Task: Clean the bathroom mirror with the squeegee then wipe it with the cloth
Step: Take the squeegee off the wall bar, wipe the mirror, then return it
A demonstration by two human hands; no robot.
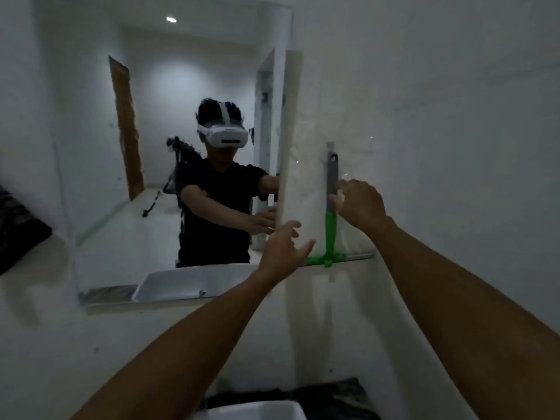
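Observation:
The mirror (100, 165) hangs on the white wall at the left and reflects a person in a headset. To its right a squeegee (331, 234) with a grey and green handle hangs upright from a wall hook, its blade at the bottom. My right hand (360, 203) is at the grey part of the handle, fingertips touching it and fingers only partly curled. Spread open, my left hand (283, 248) hovers by the mirror's right edge, just left of the blade. A dark cloth (333, 392) lies at the bottom near the sink.
A white sink (251, 412) shows at the bottom edge. Dark fabric (18, 228) hangs at the far left. The white wall (454, 147) right of the squeegee is bare.

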